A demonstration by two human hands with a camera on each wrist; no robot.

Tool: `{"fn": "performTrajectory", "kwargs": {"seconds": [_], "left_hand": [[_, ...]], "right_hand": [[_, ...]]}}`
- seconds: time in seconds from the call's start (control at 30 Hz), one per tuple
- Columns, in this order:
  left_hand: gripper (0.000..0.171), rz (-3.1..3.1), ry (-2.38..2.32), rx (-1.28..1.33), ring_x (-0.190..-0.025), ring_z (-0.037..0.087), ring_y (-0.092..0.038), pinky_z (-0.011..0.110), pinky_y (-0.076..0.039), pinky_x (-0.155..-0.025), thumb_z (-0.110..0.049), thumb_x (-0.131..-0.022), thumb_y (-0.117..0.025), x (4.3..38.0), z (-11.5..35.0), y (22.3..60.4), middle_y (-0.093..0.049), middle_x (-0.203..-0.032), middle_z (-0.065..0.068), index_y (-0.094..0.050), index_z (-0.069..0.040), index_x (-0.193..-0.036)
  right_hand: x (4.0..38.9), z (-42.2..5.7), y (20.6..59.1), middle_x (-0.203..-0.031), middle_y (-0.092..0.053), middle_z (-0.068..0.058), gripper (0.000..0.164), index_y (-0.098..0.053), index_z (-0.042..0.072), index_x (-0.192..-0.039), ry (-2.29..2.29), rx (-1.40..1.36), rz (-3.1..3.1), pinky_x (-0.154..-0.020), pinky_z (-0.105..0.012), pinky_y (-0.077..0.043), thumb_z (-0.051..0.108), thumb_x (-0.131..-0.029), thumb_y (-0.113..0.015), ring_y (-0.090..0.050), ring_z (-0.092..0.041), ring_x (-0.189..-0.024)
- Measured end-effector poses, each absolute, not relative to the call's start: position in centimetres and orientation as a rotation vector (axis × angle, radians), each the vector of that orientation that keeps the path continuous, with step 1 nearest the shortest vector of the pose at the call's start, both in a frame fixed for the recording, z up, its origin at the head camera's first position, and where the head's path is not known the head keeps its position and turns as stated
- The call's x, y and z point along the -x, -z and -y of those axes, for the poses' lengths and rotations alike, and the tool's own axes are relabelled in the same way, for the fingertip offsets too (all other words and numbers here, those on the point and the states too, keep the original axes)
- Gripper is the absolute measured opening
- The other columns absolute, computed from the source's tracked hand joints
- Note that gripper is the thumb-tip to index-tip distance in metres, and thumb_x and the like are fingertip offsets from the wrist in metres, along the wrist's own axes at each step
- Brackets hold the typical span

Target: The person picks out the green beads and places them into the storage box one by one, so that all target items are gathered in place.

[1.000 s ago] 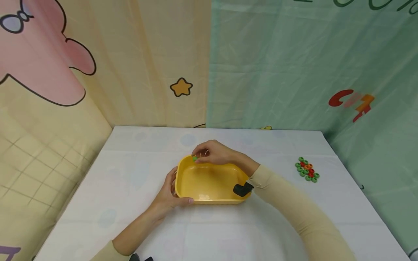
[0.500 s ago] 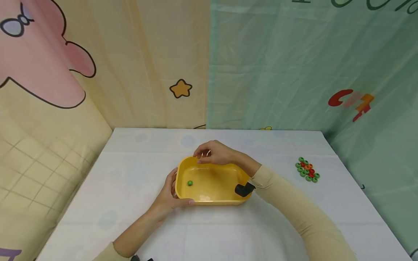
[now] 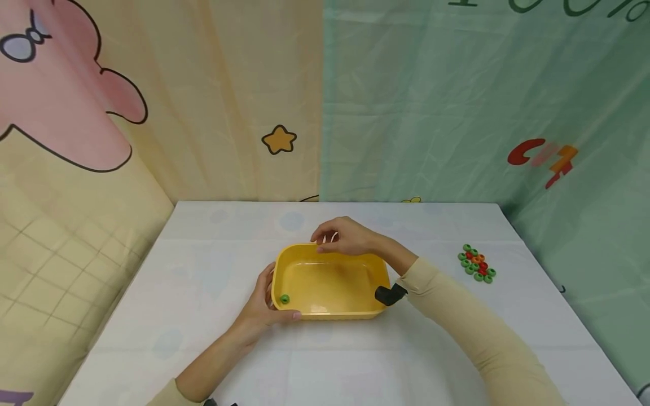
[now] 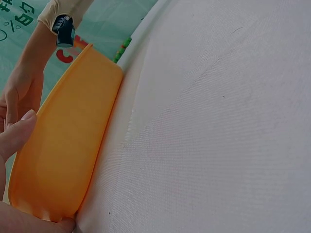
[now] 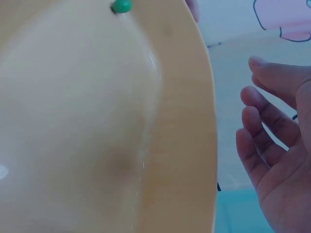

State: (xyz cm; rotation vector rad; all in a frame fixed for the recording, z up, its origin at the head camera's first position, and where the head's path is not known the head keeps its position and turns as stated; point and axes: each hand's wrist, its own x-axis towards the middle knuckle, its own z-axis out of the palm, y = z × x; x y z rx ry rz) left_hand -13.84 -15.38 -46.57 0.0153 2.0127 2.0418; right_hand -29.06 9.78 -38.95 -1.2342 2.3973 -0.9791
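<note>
A yellow rectangular tray [image 3: 330, 282] stands on the table, its left end gripped by my left hand [image 3: 261, 307], thumb over the near rim. The left wrist view shows the tray's outer wall [image 4: 68, 131] and my fingers around its end. One green bead [image 3: 285, 299] lies inside the tray, in the near left corner; the right wrist view also shows the green bead [image 5: 121, 6]. Above the far rim is my right hand [image 3: 347, 235], fingers loosely bent with nothing between them. In the right wrist view my right hand [image 5: 282, 131] is apart from the tray.
A cluster of several green, red and orange beads [image 3: 477, 263] lies on the right of the white table [image 3: 244, 366]. Printed curtains [image 3: 406, 113] hang behind and beside the table. Black wrist cameras show on the sleeves, one black camera [image 3: 390, 294] by the tray's right end.
The green bead has left my right fingers, dropped into the tray and rolled to its near left corner. My right hand has moved slightly right. My left hand keeps its grip.
</note>
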Motion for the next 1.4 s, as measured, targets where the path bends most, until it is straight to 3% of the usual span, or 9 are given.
{"fn": "performTrajectory", "kwargs": {"seconds": [0.17,0.53,0.77,1.1,1.4], "left_hand": [[0.12,-2.031,-2.041,-0.004,-0.153,0.026,-0.022,0.041,-0.024,-0.124,-0.003,-0.076,-0.092,13.8,15.6,46.4,-0.016,-0.169,0.005,-0.013,-0.023,-0.164],[0.121,-2.031,-2.046,0.004,-0.153,0.027,-0.022,0.043,-0.023,-0.124,-0.002,-0.076,-0.092,13.9,15.6,46.6,-0.016,-0.169,0.006,-0.012,-0.022,-0.165],[0.121,-2.017,-2.061,-0.007,-0.151,0.027,-0.025,0.042,-0.024,-0.124,0.001,-0.075,-0.091,13.8,15.5,46.7,-0.018,-0.168,0.004,-0.013,-0.023,-0.164],[0.122,-2.027,-2.055,-0.008,-0.151,0.027,-0.026,0.042,-0.025,-0.123,-0.001,-0.074,-0.093,13.8,15.6,46.6,-0.018,-0.168,0.005,-0.014,-0.023,-0.164],[0.12,-2.021,-2.054,-0.004,-0.153,0.027,-0.022,0.043,-0.023,-0.124,0.0,-0.075,-0.092,13.9,15.3,46.8,-0.016,-0.169,0.005,-0.014,-0.023,-0.164]], "right_hand": [[29.1,-10.6,38.8,-0.102,-0.071,0.005,0.022,-0.075,0.006,-0.117,0.977,1.232,-2.413,-0.084,-0.027,-0.058,0.017,-0.098,-0.075,-0.063,-0.013,-0.09],[29.0,-13.8,38.9,-0.101,-0.07,0.003,0.024,-0.075,0.002,-0.117,0.993,1.136,-2.478,-0.084,-0.031,-0.059,0.015,-0.097,-0.076,-0.063,-0.016,-0.089],[28.6,-15.9,38.9,-0.102,-0.07,0.003,0.022,-0.076,0.008,-0.117,1.029,1.072,-2.496,-0.085,-0.032,-0.059,0.016,-0.097,-0.076,-0.063,-0.017,-0.091],[28.3,-19.6,39.2,-0.102,-0.069,-0.001,0.022,-0.074,0.006,-0.118,1.085,0.979,-2.543,-0.083,-0.035,-0.06,0.015,-0.097,-0.075,-0.062,-0.021,-0.089],[27.7,-23.6,40.0,-0.102,-0.071,0.0,0.024,-0.073,0.002,-0.119,1.108,0.869,-2.597,-0.079,-0.029,-0.059,0.013,-0.098,-0.074,-0.064,-0.02,-0.088]]}}
